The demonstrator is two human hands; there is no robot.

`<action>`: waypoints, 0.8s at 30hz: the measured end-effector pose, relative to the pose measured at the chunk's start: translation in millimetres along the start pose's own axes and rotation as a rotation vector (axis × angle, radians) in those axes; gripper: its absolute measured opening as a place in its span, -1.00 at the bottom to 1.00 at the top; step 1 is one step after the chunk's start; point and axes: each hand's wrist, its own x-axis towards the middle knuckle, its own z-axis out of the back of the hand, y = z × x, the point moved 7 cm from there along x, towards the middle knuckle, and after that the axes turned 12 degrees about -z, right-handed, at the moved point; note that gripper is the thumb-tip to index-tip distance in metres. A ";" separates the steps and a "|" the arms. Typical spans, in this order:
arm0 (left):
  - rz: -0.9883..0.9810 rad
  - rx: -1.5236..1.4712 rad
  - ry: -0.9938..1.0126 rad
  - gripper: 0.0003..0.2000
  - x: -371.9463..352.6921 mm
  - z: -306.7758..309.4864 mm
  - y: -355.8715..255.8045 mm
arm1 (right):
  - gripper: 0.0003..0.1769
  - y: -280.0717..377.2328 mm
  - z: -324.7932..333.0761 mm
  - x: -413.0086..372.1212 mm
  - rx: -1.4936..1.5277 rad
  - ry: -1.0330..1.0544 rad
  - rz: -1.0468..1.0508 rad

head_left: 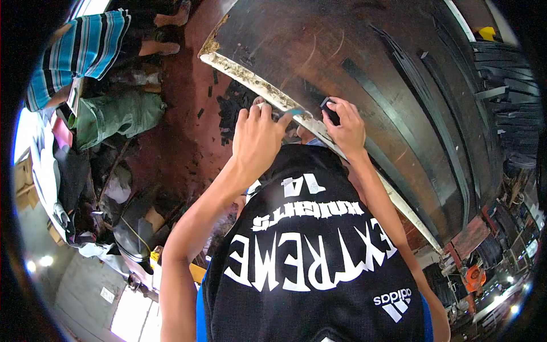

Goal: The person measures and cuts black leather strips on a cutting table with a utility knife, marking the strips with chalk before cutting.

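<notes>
At ten o'clock a seated person [85, 48] in a striped shirt is seen on the floor, well apart from the work. Black scraps [231, 111] are scattered on the floor just beside the table [296, 40], under its worn pale edge [250, 80]. The left hand [256, 139] is clenched at that edge around a tool [294, 112], of which only a teal tip shows; its kind cannot be told. Just to its right, near centre, a small black piece [330, 112] is pinched in the fingertips of the right hand [345, 131], over the edge. The piece is judged light and likely pliant, best gripped by its sides. Long black strips [399, 114] are laid across the table toward two o'clock, and more are stacked [501, 85] at three o'clock. The strips and the hands themselves crowd the edge.
</notes>
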 end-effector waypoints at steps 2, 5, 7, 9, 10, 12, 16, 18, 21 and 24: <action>0.033 -0.028 -0.077 -0.51 4.4 4.4 2.1 | -0.67 0.1 0.2 0.8 0.004 -0.020 -0.002; 0.119 -0.272 -0.114 -0.44 3.0 2.4 -1.1 | -0.65 1.2 0.6 0.6 -0.007 -0.007 -0.006; 0.216 -0.460 -0.133 -0.40 0.0 -13.7 -5.2 | -0.65 0.5 0.3 0.3 -0.008 -0.009 -0.009; 0.210 -0.476 -0.199 -0.42 1.6 -24.7 -14.8 | -0.65 0.7 0.5 -0.1 -0.007 -0.008 -0.009; 0.218 -0.448 -0.202 -0.43 2.9 -25.8 -19.3 | -0.64 1.3 0.8 -0.1 -0.005 -0.001 -0.009; 0.252 -0.456 -0.109 -0.45 5.3 -33.3 -24.3 | -0.63 1.9 0.9 0.9 -0.004 0.011 -0.009; 0.248 -0.486 -0.096 -0.38 11.9 -33.3 -30.0 | -0.65 2.1 0.8 0.3 0.001 0.013 -0.018; 0.222 -0.488 -0.076 -0.38 16.0 -33.6 -34.1 | -0.66 1.2 1.8 0.6 0.006 0.013 -0.026; 0.247 -0.450 -0.063 -0.46 22.5 -23.1 -37.0 | -0.61 -1.3 2.4 0.2 0.036 0.012 -0.033; 0.221 -0.445 -0.018 -0.45 29.6 -26.2 -38.0 | -0.56 -3.4 2.3 0.6 0.050 0.017 -0.033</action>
